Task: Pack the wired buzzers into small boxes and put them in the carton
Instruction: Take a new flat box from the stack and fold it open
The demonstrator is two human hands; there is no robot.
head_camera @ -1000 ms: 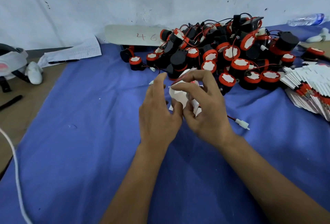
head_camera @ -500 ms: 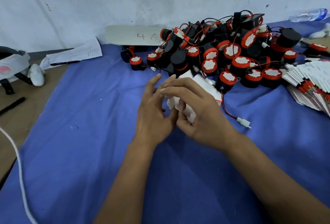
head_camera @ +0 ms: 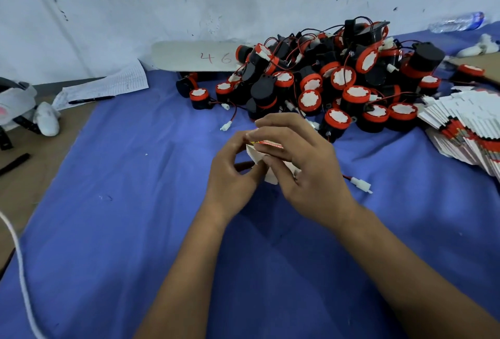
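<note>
My left hand [head_camera: 232, 173] and right hand [head_camera: 305, 165] both gripped one small white box [head_camera: 266, 161] above the blue counter [head_camera: 121, 217]; the buzzer pile [head_camera: 324, 82] lay just behind; a connector [head_camera: 361, 184] trailed right.

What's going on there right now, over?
Both hands, left and right, grip a small white box over the blue cloth. Its wire plug trails out. Buzzer pile waits behind. Nothing blocking.
</note>
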